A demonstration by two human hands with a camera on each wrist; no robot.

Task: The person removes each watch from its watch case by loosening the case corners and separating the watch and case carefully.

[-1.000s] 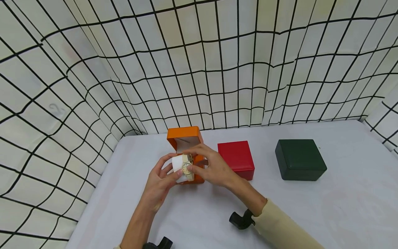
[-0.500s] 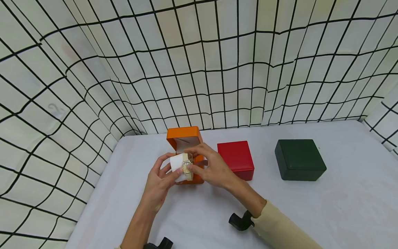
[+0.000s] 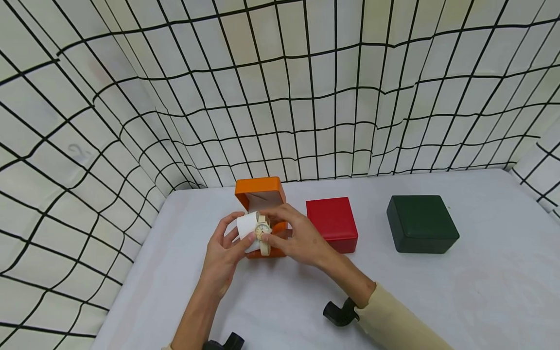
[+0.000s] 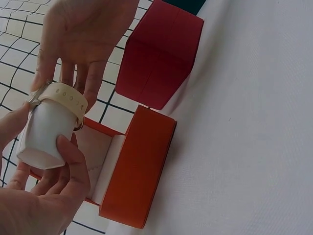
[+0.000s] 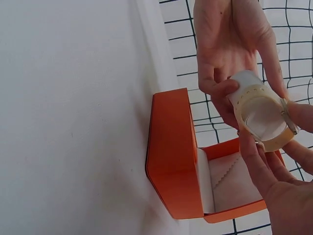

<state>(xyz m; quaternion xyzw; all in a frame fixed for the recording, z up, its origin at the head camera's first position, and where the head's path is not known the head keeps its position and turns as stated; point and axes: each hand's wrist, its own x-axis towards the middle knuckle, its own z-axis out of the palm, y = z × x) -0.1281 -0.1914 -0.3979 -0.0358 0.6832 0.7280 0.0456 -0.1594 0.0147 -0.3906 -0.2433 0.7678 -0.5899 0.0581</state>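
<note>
From the head view, we are seeing the left hand [image 3: 222, 256] gripping a white cushion [image 3: 247, 224], while the right hand [image 3: 299, 236] is pinching the cream watch [image 3: 263, 229] at the cushion's right end. Behind them, an orange box [image 3: 260, 186] is standing open on the worktop [image 3: 481, 301]; a red box [image 3: 331, 218] and then a green box [image 3: 422, 223] are sitting closed to its right. From the left wrist, we are looking at the strap [image 4: 68, 98] looping around the cushion. From the right wrist, we are facing the strap's ring, the right hand's fingers touching it.
</note>
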